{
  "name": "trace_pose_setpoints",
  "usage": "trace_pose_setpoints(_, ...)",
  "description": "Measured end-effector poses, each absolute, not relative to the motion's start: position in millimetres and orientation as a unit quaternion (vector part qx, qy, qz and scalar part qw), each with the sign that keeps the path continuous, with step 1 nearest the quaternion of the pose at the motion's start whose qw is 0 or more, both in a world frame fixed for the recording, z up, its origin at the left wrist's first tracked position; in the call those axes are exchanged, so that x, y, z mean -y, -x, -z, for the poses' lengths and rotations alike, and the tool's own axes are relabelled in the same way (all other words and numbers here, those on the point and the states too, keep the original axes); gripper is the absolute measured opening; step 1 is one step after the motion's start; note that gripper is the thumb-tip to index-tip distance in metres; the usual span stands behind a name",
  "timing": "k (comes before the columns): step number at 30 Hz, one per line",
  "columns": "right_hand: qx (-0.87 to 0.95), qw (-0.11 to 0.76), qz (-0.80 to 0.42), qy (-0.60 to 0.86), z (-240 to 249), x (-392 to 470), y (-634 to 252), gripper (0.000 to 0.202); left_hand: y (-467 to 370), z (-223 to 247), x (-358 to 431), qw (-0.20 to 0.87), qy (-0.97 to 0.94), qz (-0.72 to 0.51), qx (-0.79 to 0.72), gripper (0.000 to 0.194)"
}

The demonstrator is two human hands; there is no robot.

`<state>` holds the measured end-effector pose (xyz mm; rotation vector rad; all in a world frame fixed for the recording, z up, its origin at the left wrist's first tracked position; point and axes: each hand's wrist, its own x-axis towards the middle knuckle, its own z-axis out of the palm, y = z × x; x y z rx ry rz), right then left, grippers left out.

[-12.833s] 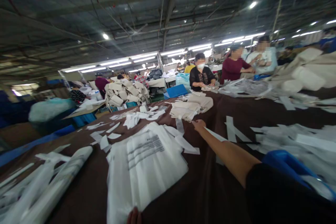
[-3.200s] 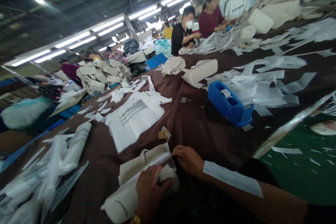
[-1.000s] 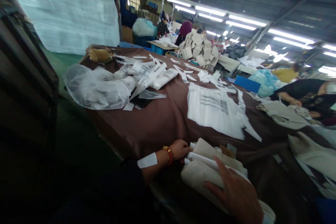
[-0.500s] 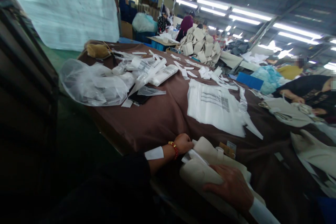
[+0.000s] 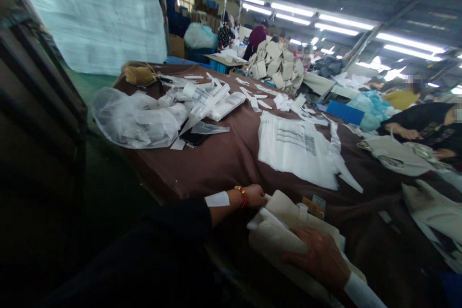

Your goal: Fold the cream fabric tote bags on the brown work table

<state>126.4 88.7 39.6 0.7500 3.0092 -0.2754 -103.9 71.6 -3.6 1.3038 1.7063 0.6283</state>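
Note:
A folded cream cloth bag [image 5: 276,238] lies at the near edge of the brown-covered table [image 5: 224,163], partly rolled. My left hand [image 5: 254,196], with a red bead bracelet at the wrist, grips the bag's left end where a white strip sticks out. On top of the roll rests my right hand [image 5: 317,257], fingers curled over the cloth and pressing it down. A small brown tag [image 5: 313,207] pokes out just behind the bag. A white paper strip is stuck on each of my forearms.
A flat stack of printed white plastic bags [image 5: 296,151] lies beyond my hands. Left of it are a heap of clear plastic bags [image 5: 133,122] and a dark phone [image 5: 193,138]. A person in black [image 5: 426,122] works at the right. Cream bundles [image 5: 276,65] are piled at the back.
My right hand has slid from the bag's far side onto the top of the roll and pressed down. My left hand stays at the bag's left end.

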Motion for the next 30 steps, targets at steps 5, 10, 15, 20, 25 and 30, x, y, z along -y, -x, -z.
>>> trace_pose_setpoints(5,-0.967,-0.007,0.100,-0.234,-36.2,-89.6,-129.0,0.048,85.1,10.1,-67.2,0.352,-0.482,-0.327,-0.733,0.022)
trace_pose_setpoints(10,-0.963,0.007,0.122,-0.241,-41.5,-89.6,-127.3,0.048,75.2,18.5,-77.6,0.347,-0.423,-0.344,-0.763,0.027)
trace_pose_setpoints(15,-0.960,0.043,0.085,-0.262,-47.5,-84.6,-123.4,0.045,88.7,8.4,-56.7,0.377,-0.438,-0.324,-0.749,0.034)
trace_pose_setpoints(20,-0.971,-0.057,-0.020,-0.233,-40.5,-72.9,-125.3,0.056,99.4,-6.4,20.7,0.353,-0.498,-0.343,-0.714,0.025)
trace_pose_setpoints(25,-0.980,-0.042,0.018,-0.192,-45.6,-72.4,-126.4,0.055,93.1,-6.5,40.5,0.485,-0.452,-0.474,-0.579,0.024)
trace_pose_setpoints(30,-0.969,0.026,0.082,-0.232,-52.3,-69.2,-122.9,0.050,93.4,6.5,11.9,0.530,-0.420,-0.567,-0.471,0.027)
